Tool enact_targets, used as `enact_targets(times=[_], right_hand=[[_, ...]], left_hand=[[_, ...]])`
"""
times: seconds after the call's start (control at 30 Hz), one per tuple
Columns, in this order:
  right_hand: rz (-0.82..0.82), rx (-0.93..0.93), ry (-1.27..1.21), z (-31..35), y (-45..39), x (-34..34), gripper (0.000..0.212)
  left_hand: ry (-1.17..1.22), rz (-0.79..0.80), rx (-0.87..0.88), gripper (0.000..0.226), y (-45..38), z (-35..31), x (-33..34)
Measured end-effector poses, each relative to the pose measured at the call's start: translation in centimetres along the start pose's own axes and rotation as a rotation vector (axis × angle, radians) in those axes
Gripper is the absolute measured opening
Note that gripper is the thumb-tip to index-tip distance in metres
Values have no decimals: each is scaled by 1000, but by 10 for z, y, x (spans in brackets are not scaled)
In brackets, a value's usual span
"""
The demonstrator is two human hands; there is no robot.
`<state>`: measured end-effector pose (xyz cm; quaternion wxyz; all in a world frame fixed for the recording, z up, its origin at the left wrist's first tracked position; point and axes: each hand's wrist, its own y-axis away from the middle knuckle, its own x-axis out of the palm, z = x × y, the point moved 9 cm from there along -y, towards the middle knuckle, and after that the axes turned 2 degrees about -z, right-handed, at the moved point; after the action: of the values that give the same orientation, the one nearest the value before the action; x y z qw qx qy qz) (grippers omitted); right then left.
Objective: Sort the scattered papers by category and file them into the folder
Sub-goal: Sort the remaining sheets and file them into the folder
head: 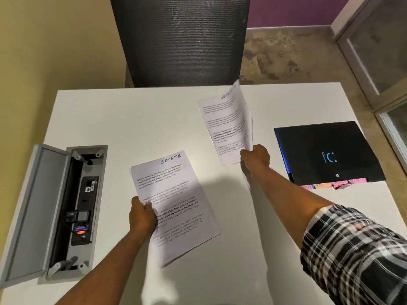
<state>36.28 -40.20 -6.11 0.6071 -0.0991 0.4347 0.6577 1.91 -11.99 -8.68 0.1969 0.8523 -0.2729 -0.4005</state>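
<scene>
My left hand (141, 215) grips the left edge of a printed sheet (176, 194) with "SPORTS" handwritten at its top, held just above the white table (132, 119). My right hand (255, 158) grips the bottom edge of a second printed sheet (229, 124), lifted and curling, with blurred handwriting at its top. To the right lies a closed black folder (326, 153) with a blue spine; pink and orange index tabs (330, 184) stick out along its near edge.
An open grey cable box (66, 208) with sockets and plugs is set into the table at the left, its lid standing up. A dark mesh chair (180, 40) stands behind the table's far edge. Glass-panelled doors are at the right.
</scene>
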Motion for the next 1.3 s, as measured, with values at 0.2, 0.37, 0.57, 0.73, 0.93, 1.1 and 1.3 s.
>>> enact_targets(times=[0.2, 0.37, 0.57, 0.73, 0.93, 1.1, 1.3], right_hand=[[80, 235, -539, -49, 50, -9, 23], [223, 357, -684, -76, 118, -5, 6], [397, 314, -478, -109, 206, 11, 5], [419, 307, -310, -146, 248, 29, 9], [475, 142, -31, -169, 275, 44, 13], [485, 81, 67, -174, 278, 38, 36], [230, -34, 62, -139, 251, 0, 87]], left_hand=[[-15, 33, 4, 12, 25, 5, -2], [89, 64, 1, 17, 59, 26, -2], [163, 140, -72, 24, 87, 45, 3], [275, 146, -142, 31, 80, 76, 13], [381, 165, -216, 41, 95, 78, 10], [322, 128, -152, 35, 105, 75, 4], [337, 112, 23, 45, 132, 41, -22]])
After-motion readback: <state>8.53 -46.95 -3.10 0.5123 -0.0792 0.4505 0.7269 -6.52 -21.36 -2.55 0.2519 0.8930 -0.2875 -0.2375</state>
